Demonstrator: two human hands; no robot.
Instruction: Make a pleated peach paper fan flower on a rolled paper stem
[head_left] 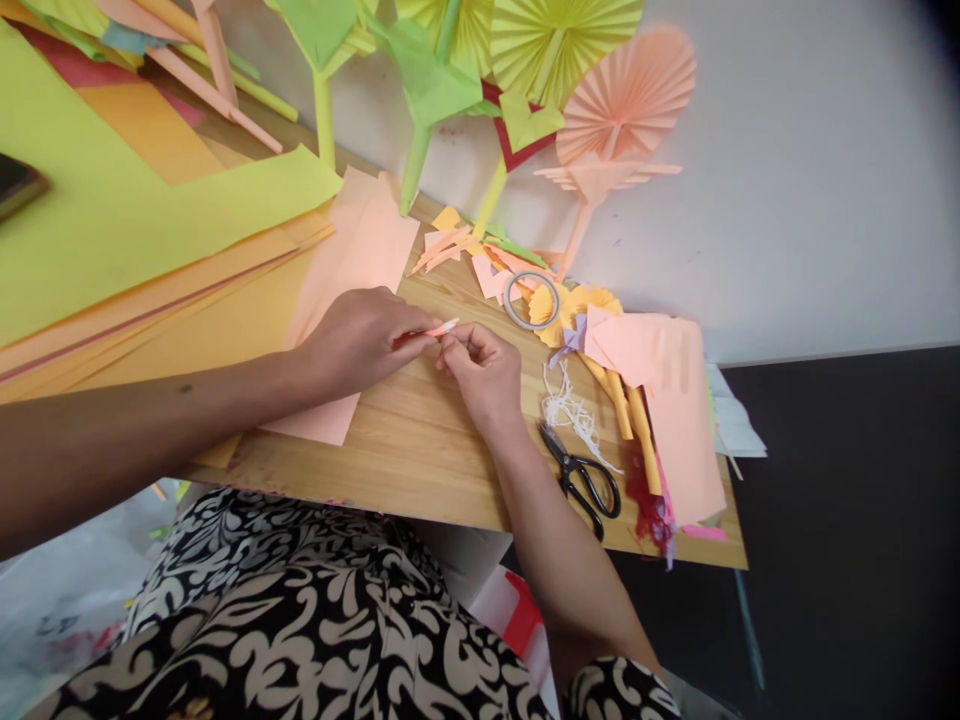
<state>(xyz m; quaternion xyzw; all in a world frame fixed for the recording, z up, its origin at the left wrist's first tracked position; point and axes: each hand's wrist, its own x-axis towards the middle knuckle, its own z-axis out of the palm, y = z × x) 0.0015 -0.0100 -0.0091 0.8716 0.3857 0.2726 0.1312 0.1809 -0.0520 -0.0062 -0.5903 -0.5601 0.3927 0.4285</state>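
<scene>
Over the middle of the table, my left hand (367, 338) pinches a small, narrow piece of folded peach paper (444, 328) with a white tip. Close against it, my right hand (484, 372) has its thumb and fingers pressed together at the near side of the tip; what lies between them is too small to make out. A peach paper sheet (330, 415) lies under and beside my left hand. Right of my right hand are a tangle of white string (570, 405) and black-handled scissors (581, 480).
A ring of tape (532, 300) rests among paper scraps at the back. Pleated paper fans (630, 95) on rolled paper stems lean against the wall. Large yellow-green sheets (150, 240) cover the left. Orange paper rolls (643, 440) and another peach sheet (682, 420) lie by the right edge.
</scene>
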